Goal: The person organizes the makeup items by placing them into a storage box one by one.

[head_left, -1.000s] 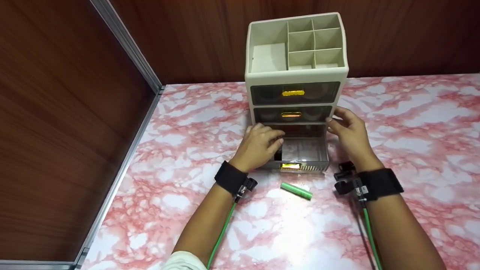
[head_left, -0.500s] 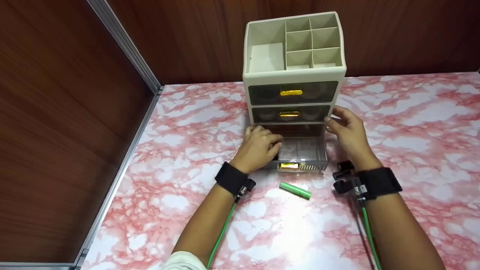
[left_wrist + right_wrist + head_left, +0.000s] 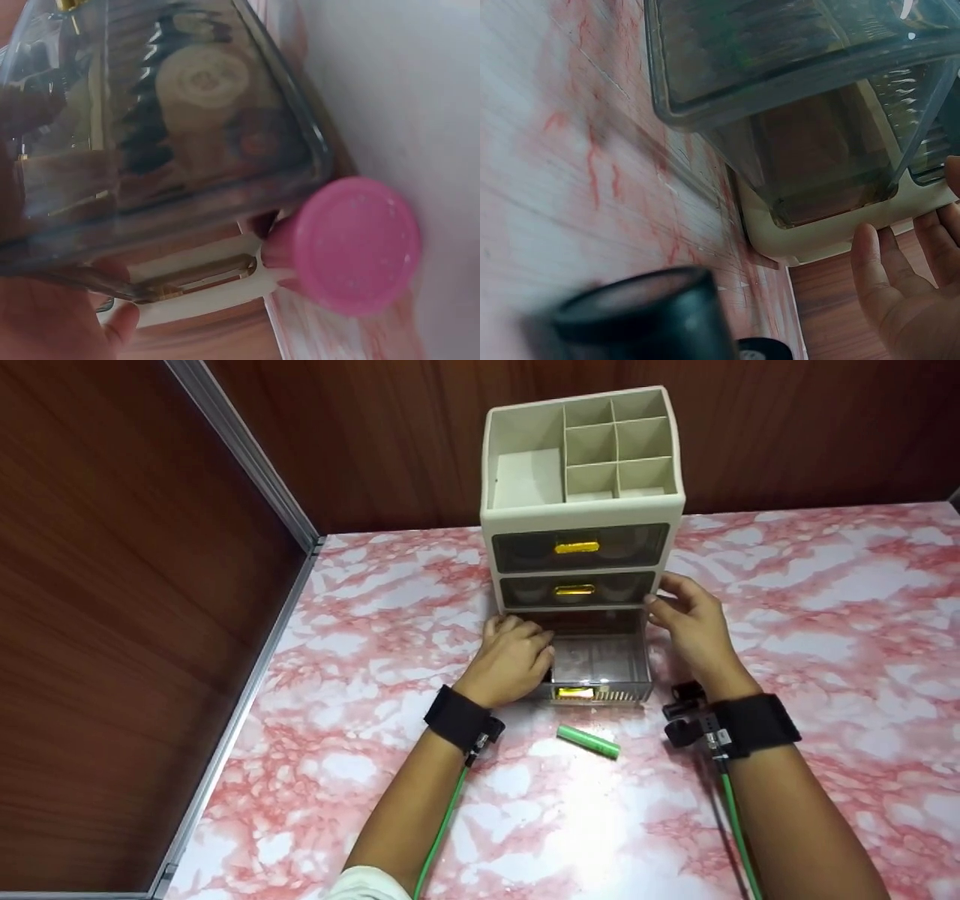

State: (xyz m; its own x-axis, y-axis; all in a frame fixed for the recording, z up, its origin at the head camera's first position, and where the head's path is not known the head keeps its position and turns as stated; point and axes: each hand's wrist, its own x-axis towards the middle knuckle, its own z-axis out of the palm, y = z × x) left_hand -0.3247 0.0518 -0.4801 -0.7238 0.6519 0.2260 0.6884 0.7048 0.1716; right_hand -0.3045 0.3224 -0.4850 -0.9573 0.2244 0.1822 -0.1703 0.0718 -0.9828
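My left hand (image 3: pixel 510 660) reaches over the left part of the pulled-out clear bottom drawer (image 3: pixel 600 694). A small dark thing shows beside its thumb, and its fingertips are hidden in the head view. In the left wrist view, a pink cylinder (image 3: pixel 356 247) is beside the drawer, end toward the camera. My right hand (image 3: pixel 694 622) holds the right front edge of the cream drawer organizer (image 3: pixel 581 510), thumb at the front, fingers along the side. Just in front of the drawer lies a green cylinder (image 3: pixel 588 742), like a battery cell.
Black cylinders (image 3: pixel 681 709) lie by the right wrist; one black cylinder (image 3: pixel 649 319) looms blurred in the right wrist view. The two upper drawers are closed. A brown wooden panel (image 3: pixel 405 442) stands behind, another side panel (image 3: pixel 135 607) at left.
My left hand has shifted slightly left and down in the drawer, its fingers lower than before. The right hand keeps its place on the organizer. The head view has shifted a little.
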